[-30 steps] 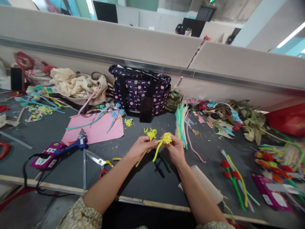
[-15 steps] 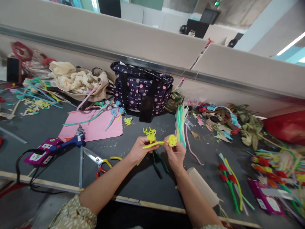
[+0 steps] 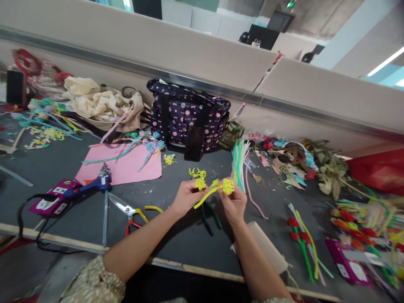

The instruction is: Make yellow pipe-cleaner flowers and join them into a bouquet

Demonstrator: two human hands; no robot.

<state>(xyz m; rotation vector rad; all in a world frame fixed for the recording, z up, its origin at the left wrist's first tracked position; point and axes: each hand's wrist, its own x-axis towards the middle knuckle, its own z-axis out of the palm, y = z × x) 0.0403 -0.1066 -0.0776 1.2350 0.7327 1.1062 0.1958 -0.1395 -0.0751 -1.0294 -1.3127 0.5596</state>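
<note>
My left hand [image 3: 185, 198] pinches a small yellow flower [image 3: 200, 184] that looks made of fuzzy pipe cleaner. Between the fingers of my right hand [image 3: 234, 206] is a fuller yellow flower [image 3: 228, 186]. Its yellow stem [image 3: 205, 199] slants down to the left, passing in front of my left fingertips. Beyond my left hand, yellow clippings [image 3: 197, 172] lie on the dark table. Dark green-handled pliers [image 3: 206, 221] rest below both hands, their upper part hidden. Left of my left forearm are scissors [image 3: 126, 209] with yellow and red handles.
A blue glue gun [image 3: 88, 185] lies left, beside a pink sheet [image 3: 126, 166]. At the back stand a patterned bag [image 3: 176, 115], a phone [image 3: 194, 144] and a jar [image 3: 232, 132]. Pipe cleaners [image 3: 240, 162] and red flowers [image 3: 295, 229] lie to the right.
The stem of the right-hand flower has tilted; its free end now points down to the left. The larger flower has turned to show its side. My hands stay close together.
</note>
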